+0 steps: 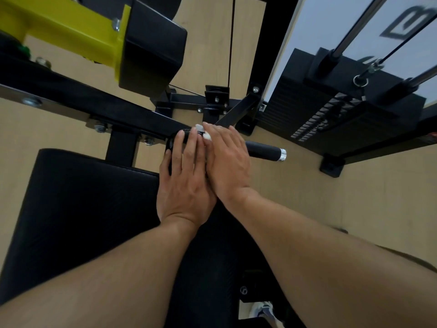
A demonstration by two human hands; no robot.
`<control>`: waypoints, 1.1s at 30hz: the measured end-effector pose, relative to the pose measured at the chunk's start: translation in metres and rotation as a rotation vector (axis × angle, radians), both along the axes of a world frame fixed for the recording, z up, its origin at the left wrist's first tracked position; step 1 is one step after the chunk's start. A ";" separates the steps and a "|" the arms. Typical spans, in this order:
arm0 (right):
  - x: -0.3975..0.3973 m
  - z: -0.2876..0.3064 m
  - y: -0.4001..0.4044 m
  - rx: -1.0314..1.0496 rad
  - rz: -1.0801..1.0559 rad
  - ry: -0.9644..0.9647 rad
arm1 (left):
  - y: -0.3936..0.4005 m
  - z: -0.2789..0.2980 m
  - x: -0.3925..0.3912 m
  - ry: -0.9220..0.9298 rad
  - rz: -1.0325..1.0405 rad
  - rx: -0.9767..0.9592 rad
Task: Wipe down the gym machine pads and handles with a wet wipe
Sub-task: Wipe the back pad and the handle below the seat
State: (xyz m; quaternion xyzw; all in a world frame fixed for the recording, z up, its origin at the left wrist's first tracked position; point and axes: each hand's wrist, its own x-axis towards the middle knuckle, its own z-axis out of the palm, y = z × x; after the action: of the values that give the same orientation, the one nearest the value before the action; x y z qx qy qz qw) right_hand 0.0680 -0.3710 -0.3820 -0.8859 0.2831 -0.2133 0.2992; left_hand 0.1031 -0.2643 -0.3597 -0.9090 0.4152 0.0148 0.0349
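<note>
Padding of the broad black vinyl seat [78, 209] lies under both forearms, not visibly being wiped, and could be skipped. At its far edge the left hand [186, 183] and right hand [228, 166] lie flat, fingers straight, over the black foam handle with chrome end cap [266, 151]. Between them only a scrap of white wet wipe [204, 132] shows, likely to bunch or slip and miss the grip's underside.

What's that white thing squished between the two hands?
A wet wipe peeks out between the left hand and right hand, over the black handle, in the head view.
</note>
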 end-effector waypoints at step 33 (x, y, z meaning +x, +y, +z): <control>-0.014 0.003 -0.005 0.007 0.058 0.018 | -0.001 0.002 -0.002 0.015 0.054 -0.028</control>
State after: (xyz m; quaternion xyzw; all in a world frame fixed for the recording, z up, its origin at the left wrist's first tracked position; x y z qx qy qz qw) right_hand 0.0538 -0.3756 -0.3792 -0.8946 0.2606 -0.1953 0.3060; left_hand 0.1010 -0.2650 -0.3578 -0.9202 0.3907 0.0166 0.0187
